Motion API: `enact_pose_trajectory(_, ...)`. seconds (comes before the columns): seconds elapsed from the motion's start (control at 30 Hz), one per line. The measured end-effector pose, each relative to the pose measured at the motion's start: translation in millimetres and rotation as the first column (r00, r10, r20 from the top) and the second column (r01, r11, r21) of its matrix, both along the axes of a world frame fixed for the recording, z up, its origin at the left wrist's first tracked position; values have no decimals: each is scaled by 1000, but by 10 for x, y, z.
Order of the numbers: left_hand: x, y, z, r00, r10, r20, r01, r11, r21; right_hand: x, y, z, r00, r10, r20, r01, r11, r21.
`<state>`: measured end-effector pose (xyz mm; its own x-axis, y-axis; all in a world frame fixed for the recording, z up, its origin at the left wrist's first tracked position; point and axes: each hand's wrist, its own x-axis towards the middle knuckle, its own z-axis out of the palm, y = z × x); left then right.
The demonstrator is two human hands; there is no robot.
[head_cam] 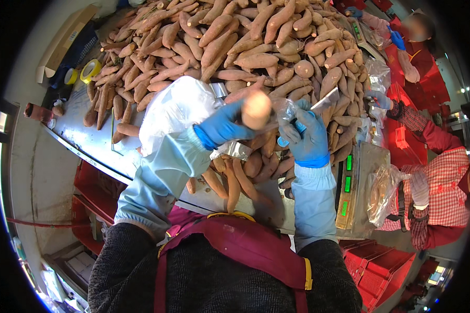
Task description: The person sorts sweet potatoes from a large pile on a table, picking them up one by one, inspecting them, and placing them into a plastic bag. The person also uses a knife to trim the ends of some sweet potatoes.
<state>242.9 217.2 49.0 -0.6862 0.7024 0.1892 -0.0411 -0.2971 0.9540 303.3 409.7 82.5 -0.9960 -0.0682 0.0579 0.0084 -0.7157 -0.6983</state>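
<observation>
My left hand point(224, 124), in a blue glove, grips a clear plastic bag with sweet potatoes in it; a pale cut end of one sweet potato point(256, 110) faces up. My right hand point(304, 135), also gloved, is closed around a knife with a blue handle, its broad metal blade point(326, 101) pointing up and right. Bunched plastic film point(285, 110) shows beside its fingers. Beyond both hands spreads a large heap of sweet potatoes point(258, 60). A white plastic bundle point(178, 107) lies left of my left hand.
Tape rolls point(90, 71) and a cardboard box point(68, 41) are at the upper left. A scale with green displays point(347, 186) stands at the right. Beyond it, a co-worker in a checked garment point(434, 186) holds a bag point(380, 195). Red crates point(376, 270) stand below the table.
</observation>
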Motion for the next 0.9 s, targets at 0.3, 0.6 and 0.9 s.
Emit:
enact_pose_trajectory(0.3,-116,-181,-206,736,-14,-677,-360,839,-409,193,231,-302,998,21,-57,-36,957,-288)
enact_pose_trajectory(0.6,31,-110,97,968,-188,-167,157,971,-180,214,99,-78,959,160,-233,-180,981,-66)
enact_pose_trajectory(0.9,-1,-394,72,539,-263,-801,-530,634,-564,310,348,-186,971,119,-206,-135,989,-61)
